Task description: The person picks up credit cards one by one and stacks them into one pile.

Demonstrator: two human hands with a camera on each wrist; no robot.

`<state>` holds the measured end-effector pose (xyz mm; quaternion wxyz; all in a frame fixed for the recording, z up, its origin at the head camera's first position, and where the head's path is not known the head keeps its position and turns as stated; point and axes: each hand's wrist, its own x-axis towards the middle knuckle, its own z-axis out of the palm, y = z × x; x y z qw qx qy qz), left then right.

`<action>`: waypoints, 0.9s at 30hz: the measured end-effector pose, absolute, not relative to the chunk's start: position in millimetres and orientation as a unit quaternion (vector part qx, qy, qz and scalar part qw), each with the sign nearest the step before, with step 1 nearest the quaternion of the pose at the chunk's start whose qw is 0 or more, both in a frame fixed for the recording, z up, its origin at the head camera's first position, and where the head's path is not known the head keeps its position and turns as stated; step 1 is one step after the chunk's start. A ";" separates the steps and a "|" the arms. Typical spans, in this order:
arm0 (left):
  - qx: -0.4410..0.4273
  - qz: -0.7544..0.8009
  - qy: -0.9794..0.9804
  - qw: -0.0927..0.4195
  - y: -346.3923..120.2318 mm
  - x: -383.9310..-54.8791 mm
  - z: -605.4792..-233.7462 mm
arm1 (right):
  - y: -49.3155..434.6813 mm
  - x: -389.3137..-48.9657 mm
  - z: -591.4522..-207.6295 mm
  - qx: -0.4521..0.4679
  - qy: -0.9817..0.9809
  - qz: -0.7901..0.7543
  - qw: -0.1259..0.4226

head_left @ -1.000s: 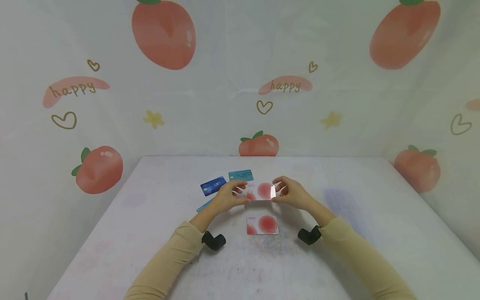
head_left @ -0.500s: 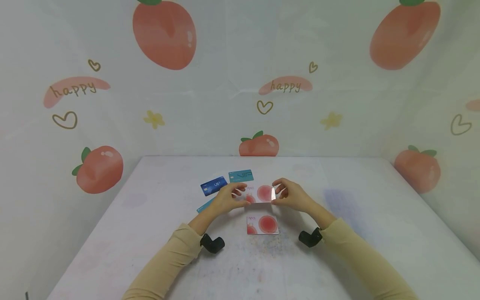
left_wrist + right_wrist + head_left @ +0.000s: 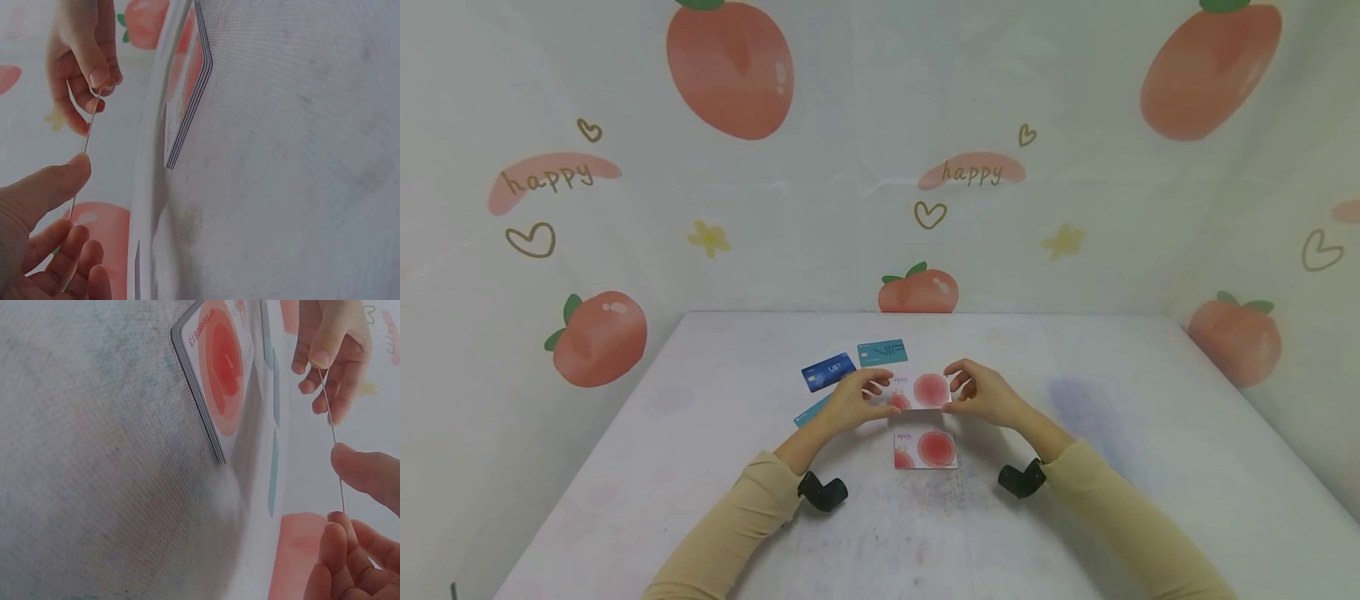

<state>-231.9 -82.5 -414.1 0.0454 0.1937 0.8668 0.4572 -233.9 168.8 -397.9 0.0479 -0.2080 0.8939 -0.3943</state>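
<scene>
My left hand (image 3: 852,400) and right hand (image 3: 990,395) pinch the opposite short ends of one white card (image 3: 929,391) with a pink circle design. Thumbs and fingertips grip it above the table. In both wrist views the held card (image 3: 87,144) appears edge-on as a thin line, apart from the table. Nearer the body lies a small, squared stack of matching cards (image 3: 925,450), whose layered edges show in the left wrist view. The top card of that stack (image 3: 220,369) carries red printed digits in the right wrist view.
Left of the held card lie a dark blue VIP card (image 3: 829,372) and a teal VIP card (image 3: 882,352). A light blue card (image 3: 811,412) is partly hidden behind my left hand. A fruit-patterned cloth (image 3: 820,250) hangs behind the table (image 3: 700,467).
Both hands have come slightly toward the body with the pinched card, bringing it closer to the stack. The stack and the blue and teal cards have stayed put.
</scene>
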 end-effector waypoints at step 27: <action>0.197 0.455 0.867 0.054 -84.0 -217.6 -417.6 | 166.6 -222.0 -403.2 -0.205 0.892 -0.397 0.076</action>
